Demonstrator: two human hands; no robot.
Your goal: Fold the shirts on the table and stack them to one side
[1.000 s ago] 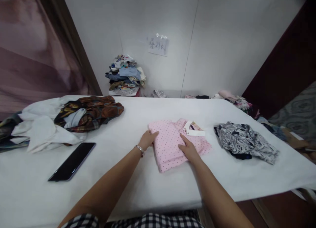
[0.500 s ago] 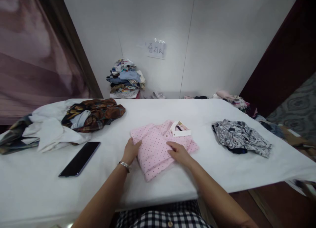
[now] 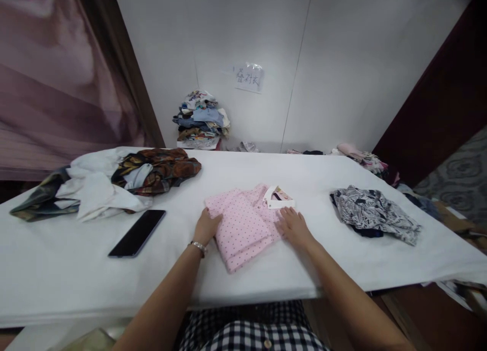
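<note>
A pink dotted shirt (image 3: 243,226) with a white collar (image 3: 280,204) lies partly folded on the white-covered table (image 3: 266,285). At its left edge, my left hand (image 3: 207,226) grips the cloth between thumb and fingers. My right hand (image 3: 295,228) rests on the shirt's right part, just below the collar, with its fingers stretched out. The collar points up and to the right. Part of the shirt's right side is hidden under my right hand.
A black phone (image 3: 137,233) lies left of the shirt, below a heap of white and brown clothes (image 3: 102,183). A black-and-white patterned garment (image 3: 376,214) is at the right. Stacked clothes (image 3: 201,118) stand by the wall under a paper sign (image 3: 248,78).
My right hand has moved right, from the shirt's middle to its right part, and its fingers have opened. The right part of the shirt is now folded in or covered. The view has shifted slightly.
</note>
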